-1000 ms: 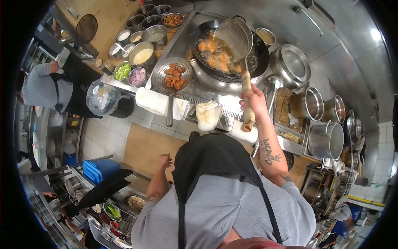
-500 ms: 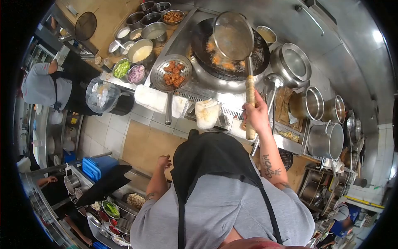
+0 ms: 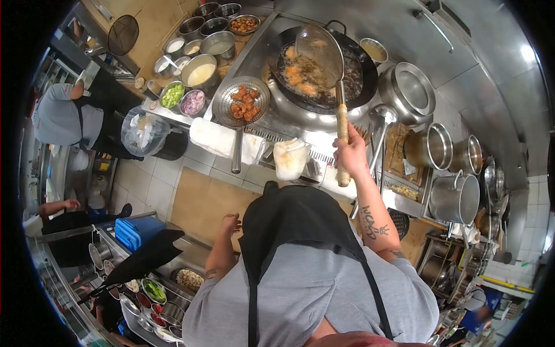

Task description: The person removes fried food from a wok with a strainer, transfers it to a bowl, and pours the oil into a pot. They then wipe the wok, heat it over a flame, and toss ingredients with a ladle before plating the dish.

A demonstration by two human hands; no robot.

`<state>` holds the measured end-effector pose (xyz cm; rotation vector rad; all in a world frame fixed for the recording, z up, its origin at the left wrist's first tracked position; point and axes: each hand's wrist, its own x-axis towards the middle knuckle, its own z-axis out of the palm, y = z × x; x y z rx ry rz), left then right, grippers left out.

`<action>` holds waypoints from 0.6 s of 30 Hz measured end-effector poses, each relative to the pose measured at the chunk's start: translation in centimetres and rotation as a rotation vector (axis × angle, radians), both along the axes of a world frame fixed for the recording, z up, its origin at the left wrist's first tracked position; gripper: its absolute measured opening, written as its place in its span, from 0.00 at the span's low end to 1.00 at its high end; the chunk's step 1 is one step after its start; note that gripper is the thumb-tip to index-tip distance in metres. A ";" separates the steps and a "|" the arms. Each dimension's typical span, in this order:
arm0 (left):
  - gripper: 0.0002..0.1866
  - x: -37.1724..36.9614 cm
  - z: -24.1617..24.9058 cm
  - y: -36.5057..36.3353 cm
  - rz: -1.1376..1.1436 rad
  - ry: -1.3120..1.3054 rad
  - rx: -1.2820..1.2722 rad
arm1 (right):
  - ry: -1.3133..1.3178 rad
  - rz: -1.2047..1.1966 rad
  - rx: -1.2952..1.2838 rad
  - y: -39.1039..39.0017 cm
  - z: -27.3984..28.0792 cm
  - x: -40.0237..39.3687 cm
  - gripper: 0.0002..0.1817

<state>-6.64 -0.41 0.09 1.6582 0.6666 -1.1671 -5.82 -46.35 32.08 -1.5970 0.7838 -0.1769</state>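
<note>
My right hand (image 3: 351, 155) is wrapped round the bamboo-coloured handle of a mesh skimmer (image 3: 318, 52). Its round head is over the bubbling oil in a black wok (image 3: 370, 72), overlapping it in this view. Orange battered pieces (image 3: 295, 74) float in the oil. My left hand (image 3: 231, 224) hangs low beside my apron, its fingers loosely curled and slightly apart, with nothing seen in them. Left of the wok, a perforated strainer (image 3: 222, 113) holds browned fried pieces (image 3: 245, 104), its metal handle jutting over the counter edge.
Metal bowls of chopped green vegetable (image 3: 171, 96) and onion (image 3: 192, 103) stand at the left. Folded white cloths (image 3: 217, 139) lie along the counter front. A ladle (image 3: 383, 115) and several pots (image 3: 454, 196) are to the right. Another person (image 3: 69, 113) stands at far left, near a lined bin (image 3: 143, 130).
The skimmer head has shifted slightly left and tilted, uncovering more oil and floating pieces. My right hand moved a little left with it. My left hand stays low at my side.
</note>
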 end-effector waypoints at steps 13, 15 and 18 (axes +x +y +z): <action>0.23 -0.4 1.7 1.0 0.027 0.046 0.045 | -0.002 -0.062 -0.508 -2.2 -2.8 0.3 0.39; 0.23 -0.3 1.7 0.8 0.041 0.048 0.051 | 0.021 -0.090 -0.536 -2.4 -2.5 0.4 0.39; 0.23 0.1 2.2 0.4 -0.026 0.009 0.077 | 0.011 -0.141 -0.408 -3.2 -3.3 0.7 0.40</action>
